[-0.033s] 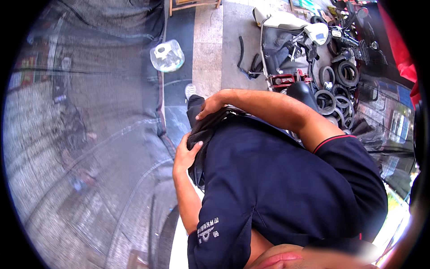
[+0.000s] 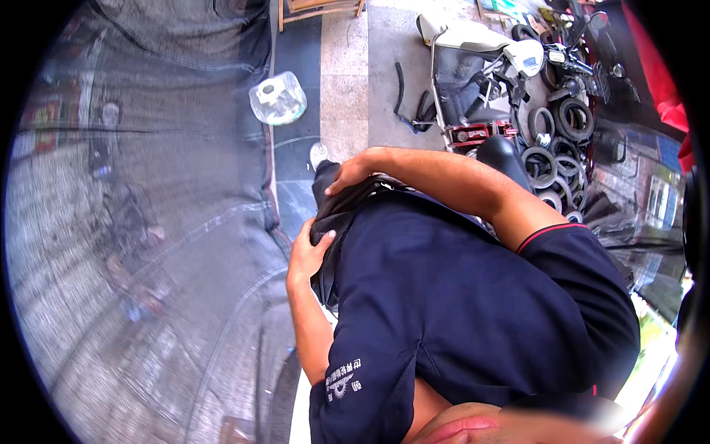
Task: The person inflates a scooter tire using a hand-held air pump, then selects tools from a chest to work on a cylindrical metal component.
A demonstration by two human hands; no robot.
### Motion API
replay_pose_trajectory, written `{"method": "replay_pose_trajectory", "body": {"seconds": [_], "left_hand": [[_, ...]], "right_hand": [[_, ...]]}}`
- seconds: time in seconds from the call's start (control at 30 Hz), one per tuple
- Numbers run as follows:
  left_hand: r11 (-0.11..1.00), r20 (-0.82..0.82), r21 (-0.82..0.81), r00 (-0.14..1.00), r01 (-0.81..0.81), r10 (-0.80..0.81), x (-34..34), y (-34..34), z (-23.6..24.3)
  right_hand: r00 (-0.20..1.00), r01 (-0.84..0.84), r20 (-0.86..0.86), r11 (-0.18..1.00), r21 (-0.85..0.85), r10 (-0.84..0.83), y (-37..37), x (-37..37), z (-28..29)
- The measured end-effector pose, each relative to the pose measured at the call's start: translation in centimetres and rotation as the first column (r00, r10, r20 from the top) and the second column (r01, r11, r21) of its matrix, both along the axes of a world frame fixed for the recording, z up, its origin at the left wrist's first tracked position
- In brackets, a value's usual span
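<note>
Fabric (image 2: 336,214), dark and creased, lies bunched at the lap, just beyond the hem of a navy shirt (image 2: 473,281). At left, the left hand (image 2: 303,255) bears on its near edge, thumb spread apart from the fingers; farther off and to the right, the right hand (image 2: 353,172) rests across its far part, fingers angled inward. Whether either set of fingers is pinching the cloth or only lying on it cannot be told. The step in hand appears to be a two-handed steadying or resting; a next move would call for freeing the fingers without dragging the cloth. Surroundings, left to right: grey sheeting (image 2: 177,185), translucent and seamed; a clear plastic container (image 2: 287,107) just beside it; a wooden frame (image 2: 318,7), cut off by the upper edge; a floor (image 2: 344,96) in dark and pale bands; a black strip (image 2: 400,89) lying on it; a white scooter (image 2: 473,35); tyres (image 2: 546,170), heaped near the scooter; red cloth (image 2: 665,96) at far right.
</note>
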State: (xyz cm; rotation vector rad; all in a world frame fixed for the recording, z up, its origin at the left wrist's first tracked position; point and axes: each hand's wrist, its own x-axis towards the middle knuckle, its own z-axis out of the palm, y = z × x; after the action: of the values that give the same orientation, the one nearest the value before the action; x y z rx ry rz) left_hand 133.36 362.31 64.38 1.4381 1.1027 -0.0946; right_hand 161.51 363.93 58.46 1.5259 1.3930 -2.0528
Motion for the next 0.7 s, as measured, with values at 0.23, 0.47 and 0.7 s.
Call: {"method": "replay_pose_trajectory", "body": {"seconds": [0.23,0.47,0.7], "left_hand": [[0.953,-0.085,0.176,0.968,0.249,-0.237,8.9,18.9,-1.1],[0.953,0.008,0.242,0.982,0.184,-0.191,24.3,35.2,-2.4],[0.953,-0.060,0.126,0.961,0.276,-0.270,44.1,47.8,-7.0]], "right_hand": [[0.911,0.387,0.106,0.916,0.109,-0.398,7.7,9.1,-3.3],[0.602,0.754,0.142,0.618,0.223,-0.786,13.6,22.6,-10.6],[0.278,0.943,0.178,0.303,0.137,-0.944,20.3,41.7,-15.6]]}}
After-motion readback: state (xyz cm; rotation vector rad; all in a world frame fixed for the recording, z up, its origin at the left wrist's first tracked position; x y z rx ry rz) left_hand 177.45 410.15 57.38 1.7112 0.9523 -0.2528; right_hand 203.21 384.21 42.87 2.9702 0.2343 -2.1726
